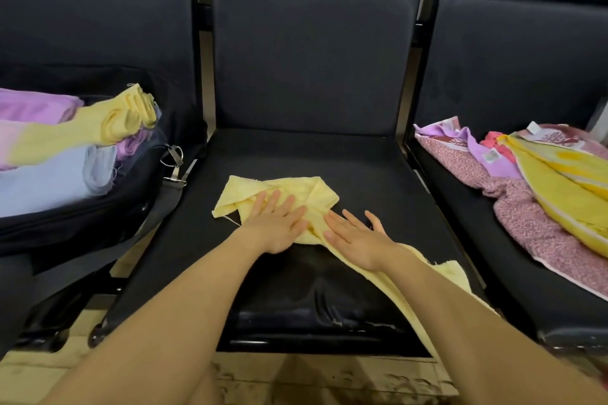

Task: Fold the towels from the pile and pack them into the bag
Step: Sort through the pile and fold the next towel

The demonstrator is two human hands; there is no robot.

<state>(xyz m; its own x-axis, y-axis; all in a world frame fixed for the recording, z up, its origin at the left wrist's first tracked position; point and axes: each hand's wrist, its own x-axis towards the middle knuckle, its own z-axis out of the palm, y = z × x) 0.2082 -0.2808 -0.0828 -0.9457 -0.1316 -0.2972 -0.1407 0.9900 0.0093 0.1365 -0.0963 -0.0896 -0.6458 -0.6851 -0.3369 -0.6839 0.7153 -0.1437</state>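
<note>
Both hands lie flat, fingers straight and spread, so neither grip is closed on anything. The left hand (278, 223) presses palm-down on the pale yellow towel (283, 194), and the right hand (357, 238) rests on the same towel just beside it. The towel lies rumpled on the middle black seat (378, 174), with one end trailing under the right forearm past the seat's front edge. On the left seat a dark bag (98, 207) holds folded towels (65, 148) in purple, yellow and blue. On the right seat lies the unfolded pile (533, 194) of pink, purple and yellow towels.
</note>
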